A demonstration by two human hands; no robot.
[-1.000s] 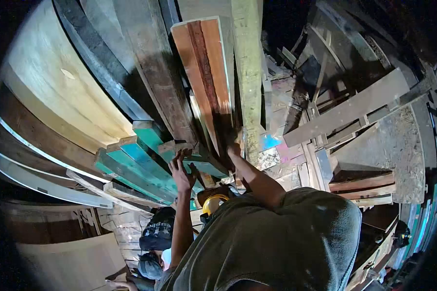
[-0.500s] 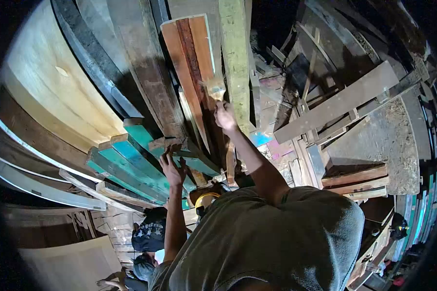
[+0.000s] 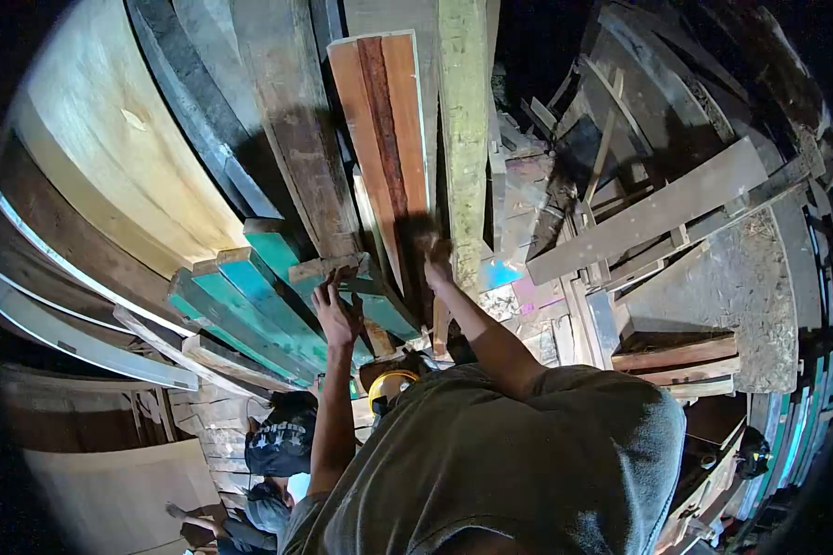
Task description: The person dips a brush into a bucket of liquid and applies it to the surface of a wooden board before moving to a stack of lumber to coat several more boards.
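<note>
Red-brown board [image 3: 345, 102] with a dark stripe down its middle, standing on end between a weathered grey plank [image 3: 292, 129] and a pale yellow beam [image 3: 463, 139]. Its far end is lit; its near end falls in shadow.

Right hand [image 3: 438, 265]: at the board's near end, close to the right edge, fingers curled, apparently about the handle of a brush [image 3: 425, 237]. Brush and fingertips badly blurred; exact grip and bristle contact cannot be made out. Half a second ago the brush was farther up the board, its pale bristles plain to see; hand and brush are now lower, back toward the near end, much as a second ago.

Left hand [image 3: 340, 319]: fingers spread and bent, fingertips at the near edge of a rough wood block [image 3: 317, 268], above the green timbers [image 3: 282, 319]. Little changed from both earlier views.

A co-worker [image 3: 282, 439] in dark clothing and a cap, below and left of the timbers. That person's forearm now reaches farther out over the floor than before. The whole view has shifted slightly with the wearer's head.
</note>
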